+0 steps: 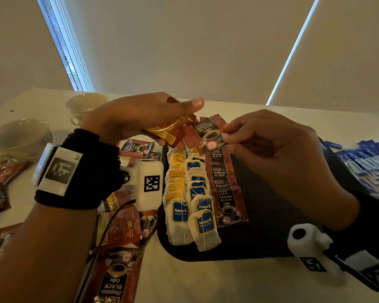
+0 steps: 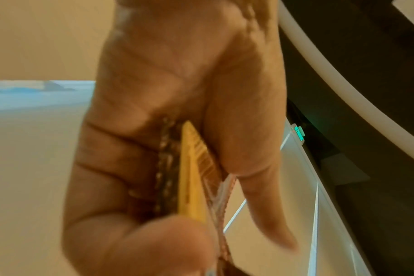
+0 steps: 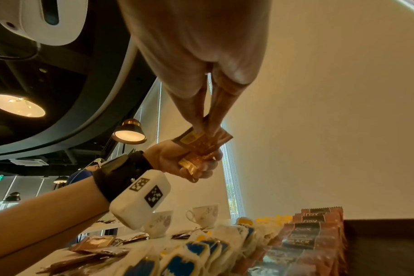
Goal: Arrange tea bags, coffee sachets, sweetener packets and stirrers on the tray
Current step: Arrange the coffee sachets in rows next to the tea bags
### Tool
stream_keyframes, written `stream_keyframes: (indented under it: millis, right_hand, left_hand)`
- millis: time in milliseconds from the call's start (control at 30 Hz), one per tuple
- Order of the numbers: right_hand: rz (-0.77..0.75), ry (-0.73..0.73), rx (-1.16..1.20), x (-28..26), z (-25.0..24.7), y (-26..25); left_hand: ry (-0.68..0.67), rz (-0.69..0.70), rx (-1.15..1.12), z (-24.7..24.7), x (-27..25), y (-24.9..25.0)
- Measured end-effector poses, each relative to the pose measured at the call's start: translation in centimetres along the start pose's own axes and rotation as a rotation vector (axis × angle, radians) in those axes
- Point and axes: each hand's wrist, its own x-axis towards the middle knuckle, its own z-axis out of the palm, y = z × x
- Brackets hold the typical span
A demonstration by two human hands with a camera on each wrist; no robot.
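Note:
Above the far end of the dark tray (image 1: pixel 260 226), my left hand (image 1: pixel 153 119) grips a small stack of red-and-gold coffee sachets (image 1: pixel 173 130), seen edge-on in the left wrist view (image 2: pixel 191 177). My right hand (image 1: pixel 230 134) pinches one coffee sachet (image 1: pixel 208 134) by its lower edge at that stack, thumb and fingers closed on it (image 3: pixel 205 134). On the tray lie rows of yellow-tagged tea bags (image 1: pixel 175 178), blue-tagged tea bags (image 1: pixel 198 206) and a column of coffee sachets (image 1: pixel 225 189).
Loose coffee sachets (image 1: pixel 118 232) lie on the table left of the tray. Two white cups (image 1: pixel 20 134) (image 1: pixel 85 106) stand at the far left. A pile of blue-and-white packets (image 1: pixel 368 165) lies right of the tray. The tray's right half is bare.

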Motion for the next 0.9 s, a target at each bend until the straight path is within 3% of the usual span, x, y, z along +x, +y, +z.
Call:
stream_keyframes:
  millis: [67,167,367,467,600,733,900]
  right_hand:
    - [-0.02,-0.043,-0.022,-0.2,-0.1,-0.1]
    - [0.014,-0.083,-0.011,-0.4,-0.3,-0.4]
    - [0.291,-0.029,0.139,-0.2,-0.2,-0.2]
    - [0.371,-0.111,0.195,-0.1,-0.3,0.2]
    - [0.391,-0.147,0.213,-0.4,-0.6,0.3]
    - [0.403,-0.148,0.203,-0.7,-0.8,0.4]
    - [0.462,-0.167,0.198,-1.1,-0.8,0.7]
  left_hand:
    - [-0.042,0.096,-0.062,0.3,-0.1,0.2]
    - [-0.008,0.123,-0.098,0.3,0.0,0.2]
    - [-0.035,0.216,0.011,1.0,-0.2,0.8]
    - [-0.064,0.258,0.051,1.3,-0.4,1.3]
    - [-0.104,0.283,0.036,1.4,-0.5,1.4]
    - [-0.059,0.244,0.084,1.2,0.0,0.9]
    - [-0.134,0.272,0.09,2.0,0.6,1.1]
